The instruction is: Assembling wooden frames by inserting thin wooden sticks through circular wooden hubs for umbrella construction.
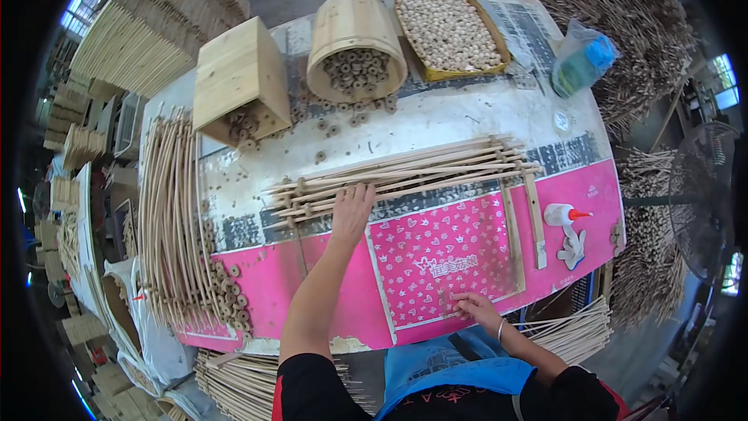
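Observation:
My left hand [354, 209] lies over the near side of a bundle of long thin wooden sticks [444, 164], its fingers closed round the nearest ones. The sticks lie crosswise on the table and pass through short wooden crosspieces at both ends. My right hand [478, 310] hovers over the pink patterned sheet [413, 226], close to the table's front edge. Its thumb and fingertips are pinched together, and whatever may be between them is too small to make out. A white glue bottle [558, 214] with a red tip lies at the right, beside a white glove [573, 246].
More sticks [167, 226] lie at the left beside loose wooden rings [234, 304]. Along the back stand a wooden box [238, 78], a wooden bucket [351, 27] tipped on its side with rings, a tray of small beads [448, 31] and a blue-capped jar [580, 66]. A fan [705, 195] stands right.

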`<control>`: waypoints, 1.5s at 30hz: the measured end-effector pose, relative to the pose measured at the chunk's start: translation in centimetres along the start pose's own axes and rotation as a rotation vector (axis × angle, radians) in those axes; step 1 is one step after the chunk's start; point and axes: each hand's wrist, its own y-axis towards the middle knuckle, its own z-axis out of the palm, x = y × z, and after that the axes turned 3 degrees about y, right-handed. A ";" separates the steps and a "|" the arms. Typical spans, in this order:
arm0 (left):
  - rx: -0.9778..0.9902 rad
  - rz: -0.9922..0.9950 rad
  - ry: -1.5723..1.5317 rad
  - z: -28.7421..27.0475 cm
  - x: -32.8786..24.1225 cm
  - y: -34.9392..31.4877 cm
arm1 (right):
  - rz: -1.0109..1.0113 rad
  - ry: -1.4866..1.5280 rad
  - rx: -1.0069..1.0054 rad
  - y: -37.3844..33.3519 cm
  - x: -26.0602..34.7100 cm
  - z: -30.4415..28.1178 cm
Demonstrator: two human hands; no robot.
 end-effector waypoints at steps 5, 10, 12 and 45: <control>-0.038 0.029 -0.053 -1.5 -0.4 0.8 | 0.035 0.000 -0.017 0.3 0.4 -0.2; -0.023 0.055 -0.100 -1.6 -0.2 2.0 | 0.002 0.009 0.039 1.5 0.7 0.4; -0.030 0.048 -0.094 -1.3 -0.2 2.2 | 0.012 0.027 0.039 1.8 0.7 0.5; -0.019 -0.012 -0.191 -2.6 -2.8 -5.2 | -0.041 -0.035 0.030 1.7 -0.4 0.5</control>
